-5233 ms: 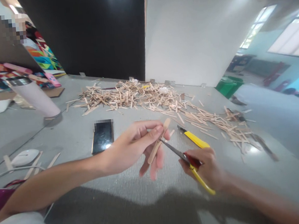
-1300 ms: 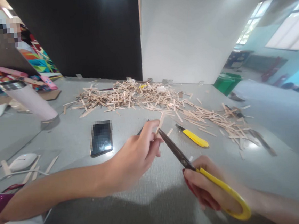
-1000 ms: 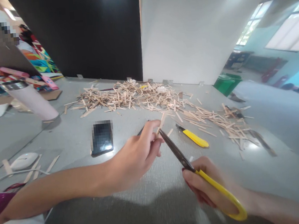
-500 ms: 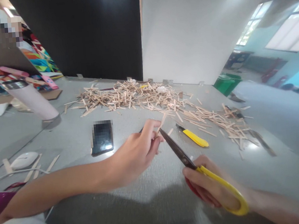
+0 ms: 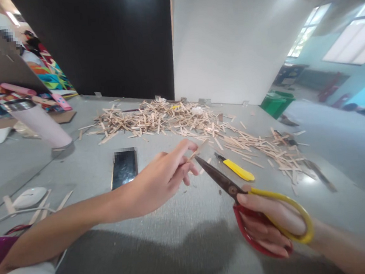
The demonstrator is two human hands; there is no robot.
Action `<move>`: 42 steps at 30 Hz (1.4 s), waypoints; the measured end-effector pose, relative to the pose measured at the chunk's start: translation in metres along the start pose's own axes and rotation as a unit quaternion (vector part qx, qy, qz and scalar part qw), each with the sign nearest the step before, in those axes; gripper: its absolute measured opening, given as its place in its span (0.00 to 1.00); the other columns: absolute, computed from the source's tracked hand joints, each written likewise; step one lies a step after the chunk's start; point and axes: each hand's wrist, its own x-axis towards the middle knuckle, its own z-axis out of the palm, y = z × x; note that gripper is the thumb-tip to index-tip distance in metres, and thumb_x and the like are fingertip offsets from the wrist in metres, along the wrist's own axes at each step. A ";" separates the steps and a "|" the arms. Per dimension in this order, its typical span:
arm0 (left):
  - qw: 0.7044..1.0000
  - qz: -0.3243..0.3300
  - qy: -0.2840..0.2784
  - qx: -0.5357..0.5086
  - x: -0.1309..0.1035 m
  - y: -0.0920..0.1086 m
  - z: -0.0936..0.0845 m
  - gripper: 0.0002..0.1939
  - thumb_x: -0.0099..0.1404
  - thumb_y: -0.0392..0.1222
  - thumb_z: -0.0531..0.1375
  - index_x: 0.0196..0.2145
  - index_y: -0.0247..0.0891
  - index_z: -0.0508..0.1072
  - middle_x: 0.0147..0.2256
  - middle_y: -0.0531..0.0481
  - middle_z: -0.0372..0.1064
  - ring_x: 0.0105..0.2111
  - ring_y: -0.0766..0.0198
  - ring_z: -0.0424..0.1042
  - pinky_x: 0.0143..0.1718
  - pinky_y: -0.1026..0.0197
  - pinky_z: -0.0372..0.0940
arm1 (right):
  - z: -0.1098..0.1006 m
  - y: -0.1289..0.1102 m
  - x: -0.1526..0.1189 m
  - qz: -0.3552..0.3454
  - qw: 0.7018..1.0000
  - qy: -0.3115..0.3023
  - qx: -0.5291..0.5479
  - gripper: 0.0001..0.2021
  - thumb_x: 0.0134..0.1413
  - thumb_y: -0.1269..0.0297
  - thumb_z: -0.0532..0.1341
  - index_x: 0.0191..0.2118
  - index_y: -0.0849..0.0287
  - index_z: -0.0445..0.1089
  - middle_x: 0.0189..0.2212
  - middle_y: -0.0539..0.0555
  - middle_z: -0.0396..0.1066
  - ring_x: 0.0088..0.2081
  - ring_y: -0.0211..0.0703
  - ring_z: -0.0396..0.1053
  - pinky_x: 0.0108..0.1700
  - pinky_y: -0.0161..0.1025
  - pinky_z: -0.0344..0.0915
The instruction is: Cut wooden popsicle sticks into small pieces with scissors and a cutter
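Note:
Between the thumb and fingers of my left hand [image 5: 169, 172] is a thin wooden stick [image 5: 201, 148], pointing up and to the right. My right hand [image 5: 269, 219] is closed around scissors [image 5: 219, 174] with one yellow and one red handle loop. The dark blades look nearly closed, and their tip is right by the stick, close to my left fingertips; whether it touches cannot be made out. Just beyond the blades lies a yellow utility knife [image 5: 239, 169] on the grey table [image 5: 166, 249].
A large heap of wooden sticks [image 5: 155, 118] spreads along the back, trailing right. A phone [image 5: 124, 167] lies left of my left hand. Further left are a white mouse [image 5: 30, 196], a cable and a pale tumbler [image 5: 40, 124]. Black and white panels [image 5: 219, 44] stand behind.
My right hand and the scissors have shifted slightly right, and the red handle shows more. The stick has tipped further right in my left hand, which has turned a little.

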 end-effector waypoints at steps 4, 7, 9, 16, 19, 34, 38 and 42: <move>0.998 -0.025 -0.015 -0.061 -0.001 0.005 -0.001 0.07 0.82 0.38 0.52 0.55 0.44 0.60 0.41 0.49 0.82 0.30 0.65 0.81 0.29 0.66 0.74 | -0.001 -0.004 0.002 -0.084 0.993 0.033 -0.072 0.38 0.60 0.24 0.61 0.17 0.53 0.61 0.07 0.43 0.51 0.09 0.31 0.49 0.13 0.32 0.49; 0.996 -0.035 0.002 -0.082 -0.002 0.006 0.004 0.07 0.83 0.40 0.52 0.55 0.44 0.57 0.40 0.50 0.82 0.29 0.66 0.81 0.27 0.66 0.73 | 0.005 -0.002 0.003 -0.126 0.984 0.079 -0.099 0.37 0.57 0.21 0.62 0.22 0.54 0.62 0.12 0.41 0.53 0.13 0.31 0.52 0.20 0.33 0.61; 0.997 -0.033 0.006 -0.072 -0.003 0.006 0.007 0.06 0.83 0.39 0.52 0.54 0.45 0.57 0.39 0.51 0.82 0.28 0.67 0.80 0.28 0.67 0.73 | 0.009 -0.001 0.003 -0.123 0.981 0.108 -0.103 0.38 0.55 0.19 0.61 0.24 0.54 0.62 0.14 0.41 0.55 0.14 0.31 0.53 0.21 0.34 0.63; 0.998 -0.039 -0.004 -0.057 -0.004 0.000 0.010 0.06 0.83 0.39 0.53 0.53 0.46 0.57 0.40 0.52 0.82 0.28 0.68 0.80 0.28 0.70 0.73 | 0.019 -0.004 0.003 -0.074 0.983 0.110 -0.125 0.40 0.56 0.18 0.58 0.18 0.54 0.58 0.12 0.43 0.55 0.13 0.30 0.53 0.17 0.32 0.53; 0.999 -0.027 0.000 -0.036 -0.006 -0.003 0.010 0.08 0.83 0.38 0.53 0.55 0.46 0.58 0.40 0.52 0.82 0.29 0.68 0.81 0.29 0.69 0.72 | 0.020 -0.007 0.002 -0.070 0.982 0.112 -0.137 0.39 0.59 0.22 0.59 0.17 0.54 0.58 0.10 0.44 0.56 0.12 0.29 0.51 0.16 0.31 0.49; 0.999 0.003 -0.016 0.030 0.007 0.003 -0.010 0.12 0.82 0.36 0.50 0.39 0.40 0.68 0.37 0.48 0.81 0.31 0.65 0.79 0.29 0.65 0.68 | -0.002 0.001 0.011 -0.023 1.000 0.011 -0.019 0.39 0.58 0.24 0.58 0.12 0.52 0.56 0.03 0.46 0.47 0.07 0.35 0.50 0.09 0.33 0.46; 0.994 -0.020 -0.106 0.026 0.013 0.003 -0.033 0.15 0.82 0.37 0.50 0.40 0.39 0.75 0.36 0.49 0.82 0.30 0.65 0.81 0.30 0.65 0.69 | -0.017 -0.008 0.014 -0.020 0.998 -0.014 -0.058 0.37 0.57 0.26 0.60 0.13 0.52 0.58 0.05 0.45 0.50 0.07 0.34 0.51 0.09 0.32 0.46; 0.965 -0.056 -0.256 0.021 0.018 0.005 -0.055 0.15 0.81 0.40 0.53 0.40 0.42 0.78 0.34 0.51 0.82 0.26 0.64 0.80 0.28 0.66 0.67 | -0.029 -0.022 0.011 -0.021 0.974 0.015 -0.225 0.33 0.67 0.37 0.60 0.18 0.55 0.63 0.10 0.46 0.59 0.11 0.32 0.55 0.14 0.29 0.48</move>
